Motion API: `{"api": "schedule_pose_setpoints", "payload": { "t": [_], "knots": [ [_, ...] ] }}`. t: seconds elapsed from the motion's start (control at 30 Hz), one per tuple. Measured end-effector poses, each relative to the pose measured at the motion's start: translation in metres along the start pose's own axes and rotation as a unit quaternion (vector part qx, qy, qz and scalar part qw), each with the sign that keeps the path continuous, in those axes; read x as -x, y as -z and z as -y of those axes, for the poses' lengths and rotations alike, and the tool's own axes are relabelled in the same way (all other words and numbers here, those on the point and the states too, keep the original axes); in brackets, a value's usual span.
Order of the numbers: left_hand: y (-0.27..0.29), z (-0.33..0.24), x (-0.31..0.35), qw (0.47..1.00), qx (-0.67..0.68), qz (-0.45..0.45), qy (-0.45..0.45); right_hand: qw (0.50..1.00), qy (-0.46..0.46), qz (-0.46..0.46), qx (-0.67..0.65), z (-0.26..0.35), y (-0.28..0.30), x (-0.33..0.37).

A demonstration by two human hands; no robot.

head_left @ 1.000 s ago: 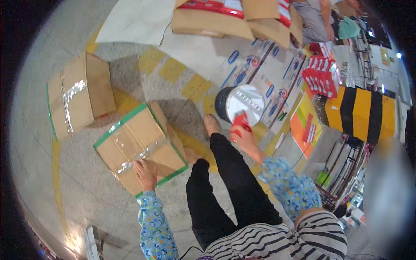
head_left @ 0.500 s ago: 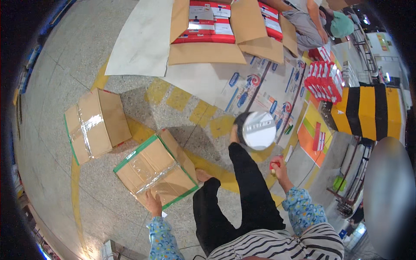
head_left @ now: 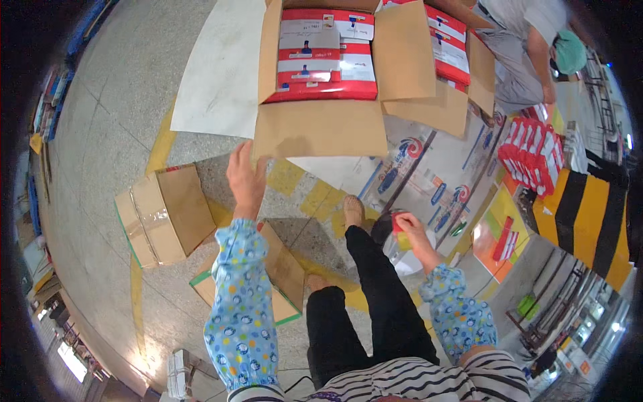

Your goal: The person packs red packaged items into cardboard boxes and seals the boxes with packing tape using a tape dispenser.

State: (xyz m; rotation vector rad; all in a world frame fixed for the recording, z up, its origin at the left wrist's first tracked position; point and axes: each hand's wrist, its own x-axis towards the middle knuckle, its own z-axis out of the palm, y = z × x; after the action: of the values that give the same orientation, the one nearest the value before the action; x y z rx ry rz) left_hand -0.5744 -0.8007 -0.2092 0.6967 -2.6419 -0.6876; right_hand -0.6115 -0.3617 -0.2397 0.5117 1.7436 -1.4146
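- The open carton (head_left: 321, 128) is seen at the upper centre of the frame, with its near flap spread toward the lower edge.
- The left hand (head_left: 246, 175) is placed at the lower left corner of that flap, left of centre in the frame; its fingers are partly bent, and whether the cardboard is gripped or only touched cannot be told.
- A small red item (head_left: 399, 222) is held in the right hand (head_left: 418, 237), right of centre, below and to the right of the open carton; the fingers are closed around it.
- Red-and-white packs (head_left: 328, 67) are stacked inside the open carton, beyond the left hand.
- A round white-topped object (head_left: 404, 262) is partly hidden by the right hand.
- A taped carton (head_left: 161, 218) is set on the floor (head_left: 114, 141) at the left, below the left hand.
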Motion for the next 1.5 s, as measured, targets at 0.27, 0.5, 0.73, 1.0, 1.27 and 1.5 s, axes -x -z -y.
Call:
{"api": "schedule_pose_setpoints", "payload": {
  "t": [0.27, 0.5, 0.73, 1.0, 1.27, 1.5],
  "knots": [
    [-0.05, -0.026, -0.119, 1.0, 0.001, -0.008, -0.02, 0.997, -0.053, -0.003, -0.061, 0.076, -0.032, -0.064],
    [-0.09, -0.005, -0.17, 0.987, 0.032, 0.157, 0.028, 0.931, 0.108, -0.195, 0.288, 0.182, 0.009, -0.108],
    [-0.115, -0.005, -0.175, 0.959, 0.105, 0.264, -0.016, 0.908, 0.146, -0.187, 0.344, 0.246, 0.039, -0.154],
    [-0.092, 0.011, -0.242, 0.965, 0.212, 0.145, -0.046, 0.904, 0.145, -0.147, 0.374, 0.263, -0.04, -0.129],
    [-0.115, -0.012, -0.287, 0.944, 0.19, 0.234, -0.131, 0.768, 0.015, 0.009, 0.64, 0.289, -0.194, -0.141],
    [-0.159, -0.009, -0.305, 0.859, -0.083, 0.271, -0.427, 0.652, 0.149, 0.01, 0.743, 0.27, -0.212, -0.155]
  ]
}}
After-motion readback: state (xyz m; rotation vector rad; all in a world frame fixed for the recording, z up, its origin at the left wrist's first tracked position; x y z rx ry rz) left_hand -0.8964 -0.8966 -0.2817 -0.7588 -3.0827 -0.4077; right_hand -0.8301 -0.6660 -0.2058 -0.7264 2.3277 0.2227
